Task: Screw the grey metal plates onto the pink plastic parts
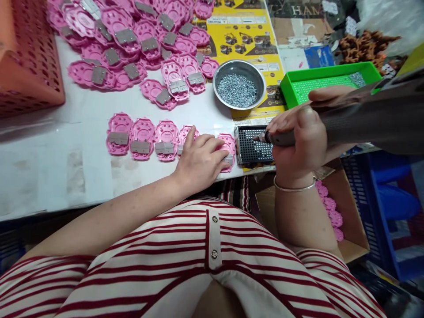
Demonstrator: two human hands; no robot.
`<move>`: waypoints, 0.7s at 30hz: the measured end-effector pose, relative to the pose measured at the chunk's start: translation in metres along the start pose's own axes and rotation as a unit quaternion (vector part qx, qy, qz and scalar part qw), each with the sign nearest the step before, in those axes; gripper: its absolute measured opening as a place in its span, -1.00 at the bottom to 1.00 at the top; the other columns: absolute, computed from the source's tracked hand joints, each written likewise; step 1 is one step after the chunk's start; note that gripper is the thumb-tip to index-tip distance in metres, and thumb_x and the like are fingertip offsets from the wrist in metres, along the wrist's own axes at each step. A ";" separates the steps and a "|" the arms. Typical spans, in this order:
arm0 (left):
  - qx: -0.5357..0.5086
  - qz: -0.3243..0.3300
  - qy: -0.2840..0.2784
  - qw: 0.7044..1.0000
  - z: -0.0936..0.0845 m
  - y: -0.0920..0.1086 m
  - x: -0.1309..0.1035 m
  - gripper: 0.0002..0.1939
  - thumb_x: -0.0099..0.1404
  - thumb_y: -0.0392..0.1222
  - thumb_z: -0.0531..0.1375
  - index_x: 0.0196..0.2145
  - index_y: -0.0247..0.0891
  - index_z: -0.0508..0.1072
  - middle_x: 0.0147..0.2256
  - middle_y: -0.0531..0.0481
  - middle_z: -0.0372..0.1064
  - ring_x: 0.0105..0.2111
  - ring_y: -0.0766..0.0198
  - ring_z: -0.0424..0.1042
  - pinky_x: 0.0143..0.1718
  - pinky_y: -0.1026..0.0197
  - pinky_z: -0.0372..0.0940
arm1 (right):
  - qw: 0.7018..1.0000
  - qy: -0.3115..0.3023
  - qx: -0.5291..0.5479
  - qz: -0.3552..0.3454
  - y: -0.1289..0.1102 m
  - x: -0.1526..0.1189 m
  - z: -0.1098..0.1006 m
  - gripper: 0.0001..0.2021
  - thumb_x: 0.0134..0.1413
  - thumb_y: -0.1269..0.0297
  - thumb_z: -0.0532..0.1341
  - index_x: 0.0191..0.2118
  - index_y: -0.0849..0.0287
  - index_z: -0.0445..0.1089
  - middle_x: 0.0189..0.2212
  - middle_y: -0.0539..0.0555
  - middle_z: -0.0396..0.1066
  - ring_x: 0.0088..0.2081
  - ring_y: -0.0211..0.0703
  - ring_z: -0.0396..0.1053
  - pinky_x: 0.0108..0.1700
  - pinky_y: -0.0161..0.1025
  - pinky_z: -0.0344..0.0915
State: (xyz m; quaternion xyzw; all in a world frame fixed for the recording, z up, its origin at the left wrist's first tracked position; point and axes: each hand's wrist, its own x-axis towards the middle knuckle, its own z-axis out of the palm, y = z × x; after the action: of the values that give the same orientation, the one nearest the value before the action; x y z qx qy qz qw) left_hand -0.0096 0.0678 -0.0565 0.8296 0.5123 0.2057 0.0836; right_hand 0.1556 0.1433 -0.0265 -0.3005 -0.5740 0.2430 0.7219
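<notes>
My right hand (300,137) is wrapped round a dark power screwdriver (361,119). The tool's tip is over a black screw tray (253,152) with rows of small holes. My left hand (202,161) lies with its fingers spread over the right end of a row of pink plastic parts. Its fingertips touch the rightmost pink part (227,143), beside the tray. Each visible part in the row, such as the leftmost one (119,121), bears a grey metal plate (118,138). One part is mostly covered by my left hand.
A heap of pink parts (145,26) lies at the back left, near a red basket (49,53). A steel bowl (217,88) of small screws stands behind the black tray. Behind the tool is a green tray (288,90). Below right, a cardboard box (351,207) holds pink pieces.
</notes>
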 end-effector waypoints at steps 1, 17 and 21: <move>0.001 0.001 0.001 1.000 0.000 0.000 0.000 -0.80 0.38 -0.08 0.20 -0.16 -0.17 0.60 -0.02 -0.08 0.49 0.00 0.01 0.38 0.29 -0.47 -0.04 | 1.000 -0.001 0.002 0.005 0.002 -0.001 0.000 -0.73 0.08 0.00 0.30 -0.17 -0.02 0.38 -0.37 -0.07 0.29 -0.63 -0.47 0.19 -0.62 -0.35 0.18; 0.006 0.008 0.014 1.000 0.001 0.000 -0.002 -0.77 0.38 -0.07 0.20 -0.13 -0.20 0.57 -0.03 -0.08 0.49 -0.02 0.00 0.37 0.30 -0.42 -0.03 | 0.997 0.006 -0.070 0.036 0.012 -0.002 0.004 -0.60 0.08 -0.15 0.25 -0.14 0.02 0.23 -0.21 0.04 0.34 -0.58 -0.40 0.21 -0.55 -0.23 0.24; -0.015 -0.001 0.053 0.998 -0.001 -0.003 0.000 -0.66 0.39 0.00 0.19 0.02 -0.19 0.50 0.04 -0.12 0.44 0.04 0.02 0.34 0.30 -0.32 0.01 | 0.999 -0.005 0.010 0.032 -0.017 -0.001 0.005 -0.80 0.15 0.07 0.27 -0.15 -0.05 0.32 -0.39 -0.10 0.29 -0.58 -0.42 0.23 -0.51 -0.27 0.21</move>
State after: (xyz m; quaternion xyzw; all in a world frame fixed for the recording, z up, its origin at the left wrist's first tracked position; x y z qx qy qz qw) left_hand -0.0122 0.0686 -0.0568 0.8156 0.5140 0.2568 0.0685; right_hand 0.1508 0.1309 -0.0142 -0.3101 -0.5655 0.2732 0.7137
